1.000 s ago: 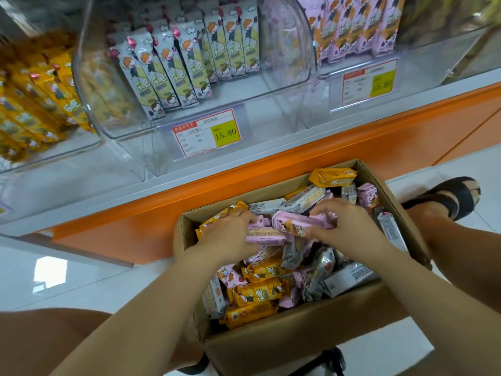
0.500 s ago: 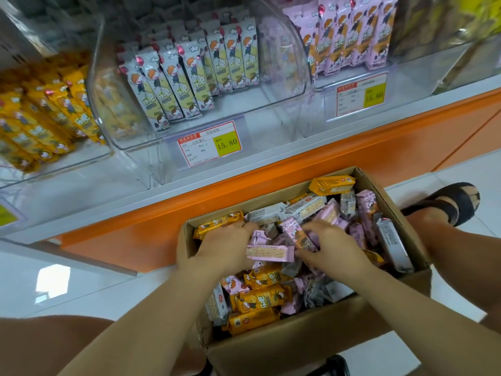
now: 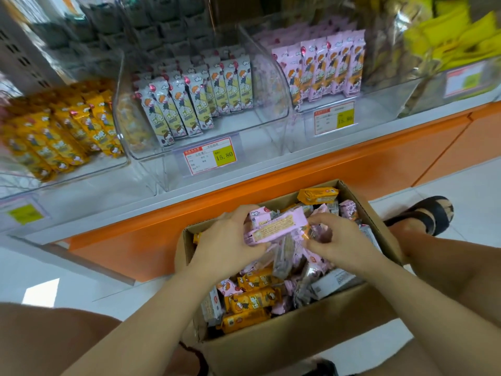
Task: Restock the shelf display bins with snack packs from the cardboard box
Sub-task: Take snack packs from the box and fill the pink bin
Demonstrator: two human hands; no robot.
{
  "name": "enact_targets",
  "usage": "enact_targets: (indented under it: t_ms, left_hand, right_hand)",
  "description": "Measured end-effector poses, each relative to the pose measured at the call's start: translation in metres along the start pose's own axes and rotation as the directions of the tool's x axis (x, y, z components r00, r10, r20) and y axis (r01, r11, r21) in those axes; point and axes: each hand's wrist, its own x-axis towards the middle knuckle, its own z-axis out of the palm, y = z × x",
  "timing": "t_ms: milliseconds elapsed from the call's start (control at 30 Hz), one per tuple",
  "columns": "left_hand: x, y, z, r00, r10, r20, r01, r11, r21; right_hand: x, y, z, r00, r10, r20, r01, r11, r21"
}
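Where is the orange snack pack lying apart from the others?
Head view: the orange snack pack sits in the brown cardboard box's far right corner, beyond the right hand.

Head-worn view, forward-down, close over cardboard box (image 3: 298,346)

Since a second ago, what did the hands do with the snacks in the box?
Both rose from the pile in the cardboard box, lifting a bundle of pink snack packs clear of it. The left hand grips one end and the right hand pinches the other. The box, the orange pack at its far corner and the display bins stayed put.
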Motion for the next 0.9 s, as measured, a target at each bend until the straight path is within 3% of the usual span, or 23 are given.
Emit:
enact_targets:
  t_ms: [333, 467, 600, 700, 833, 900]
  left_hand:
    - [-0.009, 0.086, -0.067, 0.953, 0.155, -0.261, -0.224, 0.940, -0.258]
    - [-0.002, 0.121, -0.095, 0.902, 0.234, -0.363, -0.343, 0.898, -0.274]
    - [0.031, 0.149, -0.114, 0.893, 0.239, -0.381, -0.361, 0.886, -0.292]
    - [0.075, 0.164, -0.120, 0.896, 0.225, -0.384, -0.363, 0.869, -0.337]
    - [0.145, 0.176, -0.112, 0.944, 0.143, -0.299, -0.257, 0.885, -0.389]
    - [0.174, 0.178, -0.106, 0.967, 0.116, -0.226, -0.199, 0.900, -0.388]
  right_hand:
    - [-0.037, -0.082, -0.088, 0.951, -0.192, -0.242, 0.208, 0.977, 0.045]
    - [-0.038, -0.118, -0.120, 0.880, -0.315, -0.355, 0.332, 0.943, -0.013]
    - [-0.010, -0.135, -0.150, 0.765, -0.391, -0.512, 0.422, 0.905, -0.061]
    - [0.029, -0.136, -0.168, 0.715, -0.348, -0.607, 0.434, 0.901, -0.006]
    - [0.088, -0.108, -0.184, 0.711, -0.239, -0.661, 0.368, 0.928, 0.062]
    - [0.114, -0.090, -0.192, 0.749, -0.197, -0.633, 0.306, 0.950, 0.066]
